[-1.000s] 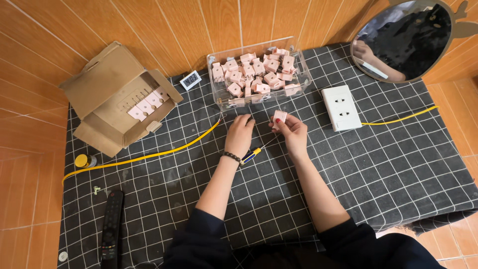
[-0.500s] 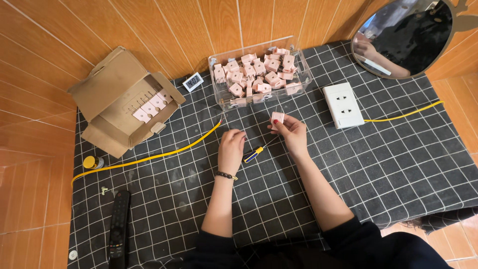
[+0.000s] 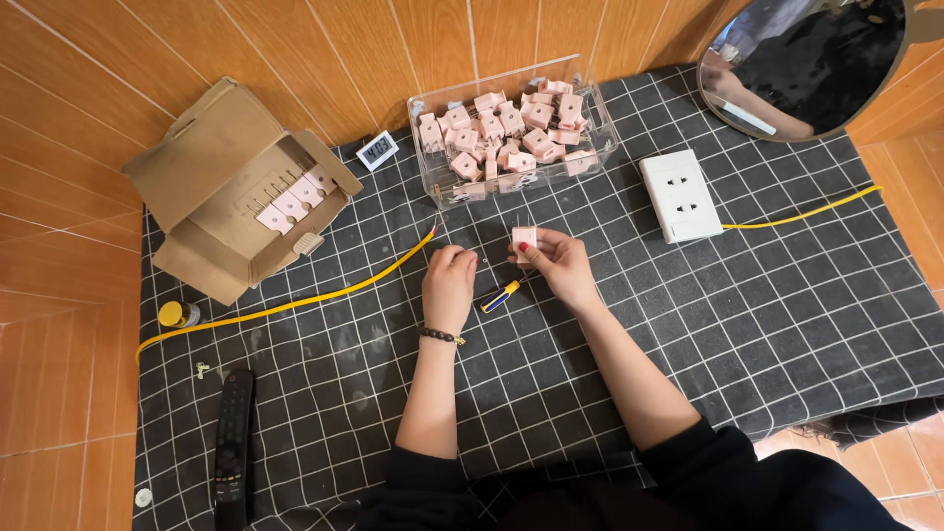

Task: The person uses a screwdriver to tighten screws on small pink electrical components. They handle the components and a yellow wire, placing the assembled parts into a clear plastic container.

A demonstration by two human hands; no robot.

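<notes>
The right hand (image 3: 562,264) pinches a small pink block (image 3: 524,239) between thumb and fingers, holding it just above the cloth, in front of the clear box. The left hand (image 3: 449,283) rests knuckles up on the cloth just beside it, fingers curled under; whether it holds anything I cannot tell. A dark bracelet (image 3: 440,336) sits on that wrist. Between the two hands lies a small screwdriver (image 3: 501,296) with a yellow and blue handle, flat on the cloth.

Just beyond the hands stands a clear plastic box (image 3: 594,162) heaped with more pink blocks. A yellow cable (image 3: 295,304) runs from near the left hand away to the left edge of the cloth. To the right of the box lies a white wall socket (image 3: 680,195), face up, with another yellow wire (image 3: 806,210) trailing off to the right.

To the left sits an open cardboard box (image 3: 211,162) with a few pink pieces lined up inside. A small white display (image 3: 377,150) lies between the two boxes. Nearer the left edge are a small yellow roll (image 3: 172,314) and a black remote control (image 3: 233,444).

Everything rests on a black cloth with a white grid (image 3: 747,324), spread over an orange-brown tiled floor (image 3: 69,246) that shows on all sides. A round mirror (image 3: 806,59) leans at the far right corner.
</notes>
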